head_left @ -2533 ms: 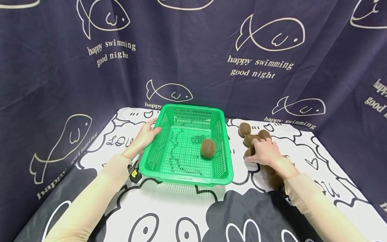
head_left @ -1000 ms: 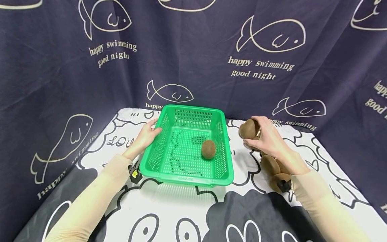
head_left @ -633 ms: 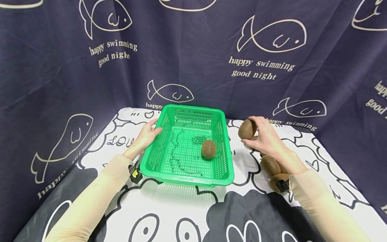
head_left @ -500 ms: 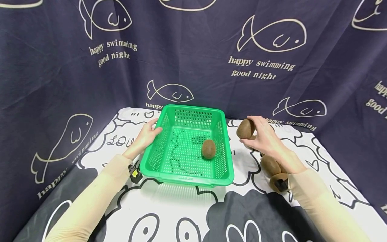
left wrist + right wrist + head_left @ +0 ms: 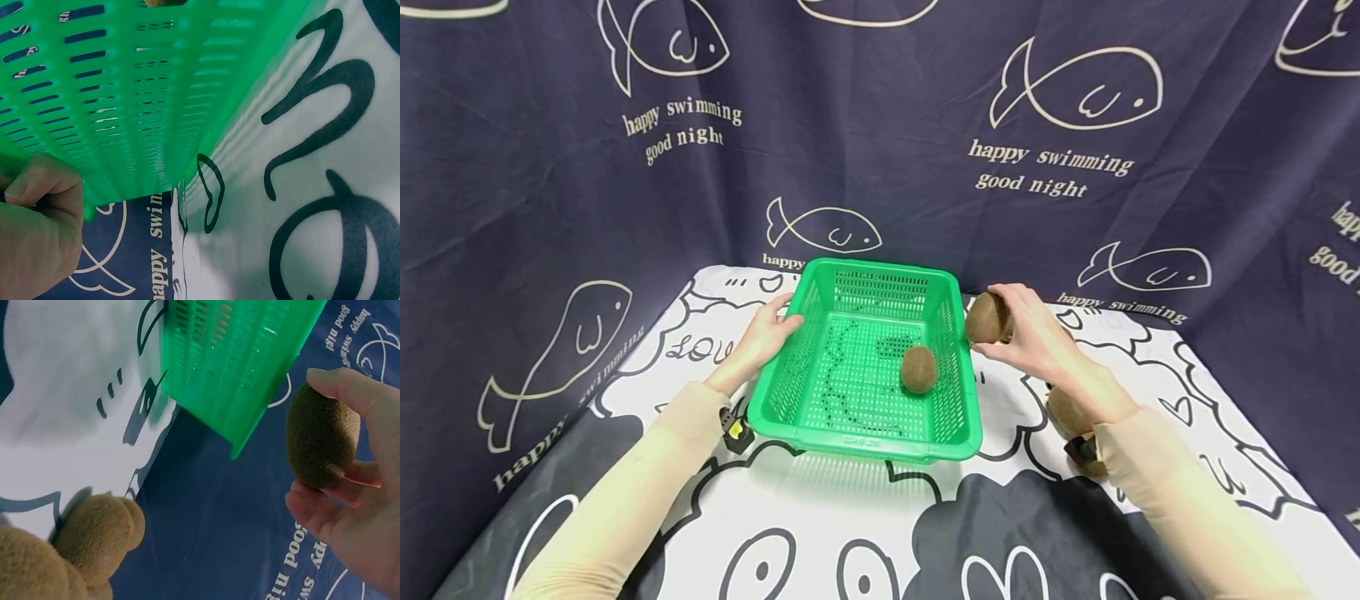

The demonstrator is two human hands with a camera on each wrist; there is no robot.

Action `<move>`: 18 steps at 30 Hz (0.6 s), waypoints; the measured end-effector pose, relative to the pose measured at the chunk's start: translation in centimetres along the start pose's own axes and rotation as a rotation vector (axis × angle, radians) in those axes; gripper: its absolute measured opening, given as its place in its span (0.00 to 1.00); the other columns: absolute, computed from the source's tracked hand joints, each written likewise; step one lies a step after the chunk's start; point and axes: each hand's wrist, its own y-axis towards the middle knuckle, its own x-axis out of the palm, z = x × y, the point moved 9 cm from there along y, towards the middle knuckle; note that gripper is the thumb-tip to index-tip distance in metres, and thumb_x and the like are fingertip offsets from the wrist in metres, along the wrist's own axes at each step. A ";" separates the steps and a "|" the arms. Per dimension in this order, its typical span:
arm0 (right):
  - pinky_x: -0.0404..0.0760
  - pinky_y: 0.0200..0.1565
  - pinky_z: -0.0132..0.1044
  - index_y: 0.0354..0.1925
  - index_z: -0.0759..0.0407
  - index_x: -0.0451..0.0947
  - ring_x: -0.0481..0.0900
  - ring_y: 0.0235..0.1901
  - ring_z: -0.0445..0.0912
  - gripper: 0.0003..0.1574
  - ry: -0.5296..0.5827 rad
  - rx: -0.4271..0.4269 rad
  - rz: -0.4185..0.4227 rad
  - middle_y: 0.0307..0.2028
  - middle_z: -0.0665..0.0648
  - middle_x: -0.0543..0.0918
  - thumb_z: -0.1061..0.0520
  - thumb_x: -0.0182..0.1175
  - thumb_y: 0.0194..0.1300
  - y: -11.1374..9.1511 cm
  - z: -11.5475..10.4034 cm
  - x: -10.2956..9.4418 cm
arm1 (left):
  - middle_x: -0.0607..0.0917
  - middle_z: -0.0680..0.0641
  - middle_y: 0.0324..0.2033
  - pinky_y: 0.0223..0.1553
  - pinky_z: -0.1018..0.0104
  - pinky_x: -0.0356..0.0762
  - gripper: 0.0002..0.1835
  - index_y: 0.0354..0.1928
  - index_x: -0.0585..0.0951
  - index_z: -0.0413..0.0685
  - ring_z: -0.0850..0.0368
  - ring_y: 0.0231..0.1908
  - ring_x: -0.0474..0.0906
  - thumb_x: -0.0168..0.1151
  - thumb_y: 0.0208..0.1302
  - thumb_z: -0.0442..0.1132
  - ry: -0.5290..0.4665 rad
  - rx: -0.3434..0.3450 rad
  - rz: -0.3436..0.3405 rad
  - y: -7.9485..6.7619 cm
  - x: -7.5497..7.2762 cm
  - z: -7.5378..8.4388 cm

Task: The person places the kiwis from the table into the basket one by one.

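In the head view a green plastic basket (image 5: 863, 444) with slotted walls stands mid-table, one brown kiwi (image 5: 918, 370) lying on its floor toward the right. My left hand (image 5: 763, 337) grips the basket's left rim; the left wrist view has its curled fingers at the rim. Fingers and thumb of my right hand (image 5: 1037, 337) hold another kiwi (image 5: 987, 317) by its two ends. That kiwi is raised beside the basket's right rim and overlaps its edge in the head view. In the right wrist view the held kiwi (image 5: 322, 436) shows clearly, above the loose fruit.
Several more kiwis (image 5: 1066, 410) lie on the table to the right, partly hidden by my right hand and wrist. A white and black patterned cloth (image 5: 827, 517) covers the table. A dark blue curtain (image 5: 917, 125) with fish prints hangs behind.
My right hand takes a kiwi from the group on the right, lifts it and carries it left to the basket's right rim. The left hand and basket stay in place.
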 end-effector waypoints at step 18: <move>0.74 0.48 0.46 0.55 0.62 0.65 0.69 0.47 0.52 0.47 0.008 -0.071 -0.121 0.49 0.59 0.72 0.47 0.72 0.39 2.0 -3.7 3.5 | 0.75 0.29 0.48 0.34 0.56 0.83 0.30 0.68 0.52 0.46 0.35 0.40 0.77 0.47 0.65 0.37 0.053 0.017 0.013 -0.1 -0.1 0.4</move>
